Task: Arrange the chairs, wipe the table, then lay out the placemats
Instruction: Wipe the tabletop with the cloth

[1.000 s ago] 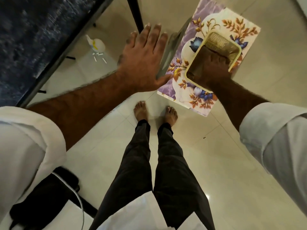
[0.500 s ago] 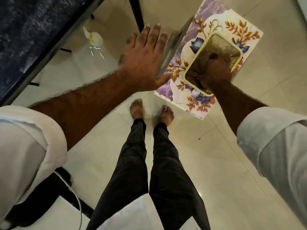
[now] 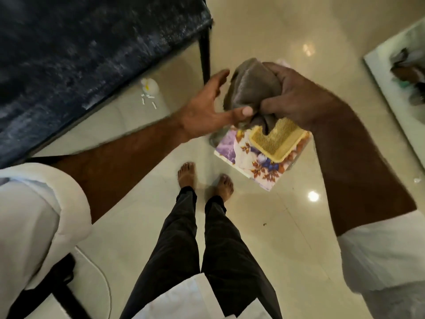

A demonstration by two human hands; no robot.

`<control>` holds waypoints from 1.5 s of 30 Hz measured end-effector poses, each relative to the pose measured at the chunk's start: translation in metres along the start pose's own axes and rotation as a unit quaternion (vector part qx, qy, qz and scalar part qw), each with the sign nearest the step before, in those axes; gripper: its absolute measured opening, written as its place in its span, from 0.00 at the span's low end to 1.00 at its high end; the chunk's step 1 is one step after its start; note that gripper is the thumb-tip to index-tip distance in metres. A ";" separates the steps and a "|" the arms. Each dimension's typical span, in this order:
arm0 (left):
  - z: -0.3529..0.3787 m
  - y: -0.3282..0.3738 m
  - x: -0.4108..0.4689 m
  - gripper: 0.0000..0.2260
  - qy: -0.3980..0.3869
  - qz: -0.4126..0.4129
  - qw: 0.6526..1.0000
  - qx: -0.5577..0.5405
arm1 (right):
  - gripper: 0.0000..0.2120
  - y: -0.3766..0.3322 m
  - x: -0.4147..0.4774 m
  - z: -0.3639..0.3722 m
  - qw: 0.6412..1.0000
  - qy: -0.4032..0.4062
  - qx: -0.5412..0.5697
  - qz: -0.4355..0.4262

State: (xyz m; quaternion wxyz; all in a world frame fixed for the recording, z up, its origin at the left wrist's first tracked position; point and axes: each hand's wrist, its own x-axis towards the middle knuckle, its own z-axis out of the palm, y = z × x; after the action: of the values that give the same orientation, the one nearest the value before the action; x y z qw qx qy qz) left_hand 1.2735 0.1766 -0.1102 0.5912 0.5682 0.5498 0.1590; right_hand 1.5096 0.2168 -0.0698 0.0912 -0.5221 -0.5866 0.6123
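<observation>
My right hand (image 3: 299, 97) grips a bunched grey-brown cloth (image 3: 253, 88) and holds it up above a yellow mesh basket (image 3: 278, 141). A tail of the cloth hangs down into the basket. The basket stands on a floral placemat (image 3: 241, 155), purple and white with orange leaves. My left hand (image 3: 202, 111) is spread beside the cloth on its left, and its thumb reaches the cloth's lower edge. A dark blue cushioned chair seat (image 3: 80, 54) with a black leg (image 3: 204, 42) fills the upper left.
My bare feet (image 3: 207, 180) stand on glossy cream floor tiles below the placemat. A small white object (image 3: 149, 87) with scattered white bits lies on the floor under the chair. A pale-edged reflective surface (image 3: 391, 88) runs along the right. A dark frame (image 3: 57, 284) sits at bottom left.
My right hand has lifted the cloth out of the basket. My left hand left the upright flat item it pressed and moved right to the cloth. The view shifted.
</observation>
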 end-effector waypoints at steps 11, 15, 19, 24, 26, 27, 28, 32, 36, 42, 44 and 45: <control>-0.200 0.052 -0.184 0.37 0.162 0.116 0.963 -0.181 | 0.11 -0.290 0.007 0.079 0.927 -0.266 -0.154 -0.214; -0.253 0.023 -0.261 0.23 0.283 0.106 0.944 -0.134 | 0.06 -0.352 0.032 0.146 0.882 -0.225 -0.319 -0.263; -0.293 -0.041 -0.325 0.12 0.372 0.036 0.927 0.040 | 0.08 -0.383 0.063 0.238 0.837 -0.161 -0.423 -0.308; -0.308 -0.118 -0.358 0.12 0.433 -0.103 0.857 0.258 | 0.11 -0.390 0.118 0.348 0.761 -0.166 -0.523 -0.345; -0.310 -0.139 -0.359 0.17 0.450 -0.161 0.831 0.286 | 0.11 -0.390 0.141 0.382 0.737 -0.169 -0.550 -0.355; -0.310 -0.148 -0.358 0.18 0.452 -0.191 0.822 0.287 | 0.11 -0.389 0.151 0.396 0.726 -0.169 -0.558 -0.363; -0.310 -0.156 -0.355 0.20 0.451 -0.218 0.816 0.289 | 0.11 -0.387 0.160 0.405 0.717 -0.166 -0.563 -0.378; -0.319 -0.189 -0.342 0.28 0.433 -0.291 0.799 0.299 | 0.17 -0.358 0.194 0.428 0.665 -0.140 -0.573 -0.457; -0.322 -0.218 -0.333 0.29 0.349 -0.304 0.831 0.307 | 0.21 -0.315 0.219 0.425 0.606 -0.211 -0.644 -0.416; -0.300 -0.235 -0.316 0.30 0.377 -0.306 0.817 0.311 | 0.23 -0.273 0.230 0.408 0.605 -0.313 -0.603 -0.414; -0.295 -0.233 -0.304 0.34 0.397 -0.312 0.800 0.323 | 0.21 -0.275 0.236 0.412 0.608 -0.283 -0.588 -0.452; -0.292 -0.232 -0.297 0.35 0.394 -0.306 0.803 0.327 | 0.19 -0.275 0.242 0.415 0.595 -0.261 -0.586 -0.484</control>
State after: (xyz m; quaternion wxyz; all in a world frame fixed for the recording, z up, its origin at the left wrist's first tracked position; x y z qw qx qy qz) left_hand 0.8268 0.0102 -0.0945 0.1206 0.4185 0.9001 -0.0094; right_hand 0.9560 0.2149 -0.0717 -0.1081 0.0797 -0.9845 0.1132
